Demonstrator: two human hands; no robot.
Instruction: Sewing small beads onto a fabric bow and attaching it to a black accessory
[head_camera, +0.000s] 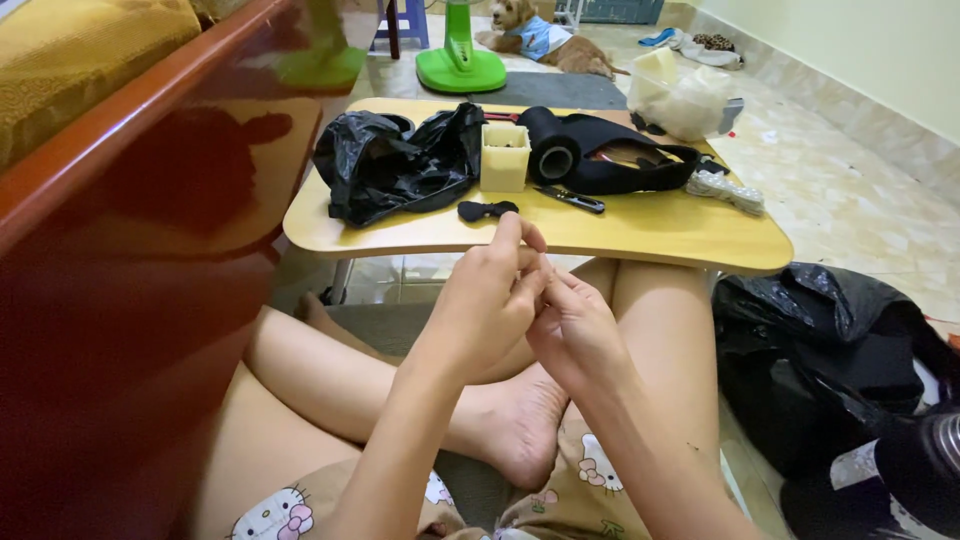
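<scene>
My left hand (487, 300) and my right hand (575, 330) meet in front of me above my crossed legs, fingertips pinched together near the front edge of a low yellow table (660, 235). Whatever they pinch is too small to make out. Just beyond my fingers a small black bow-shaped piece (487, 210) lies on the table. Behind it stand a pale yellow box (505, 155), a roll of black material (555, 155) with a black strap (640, 170), and dark scissors (570, 198).
A crumpled black plastic bag (395, 160) covers the table's left end. A dark red wooden furniture side (130, 250) rises on my left. Another black bag (820, 350) lies on the floor to my right. A dog (545, 40), a green fan base (460, 65) and a clear bag (685, 95) are beyond.
</scene>
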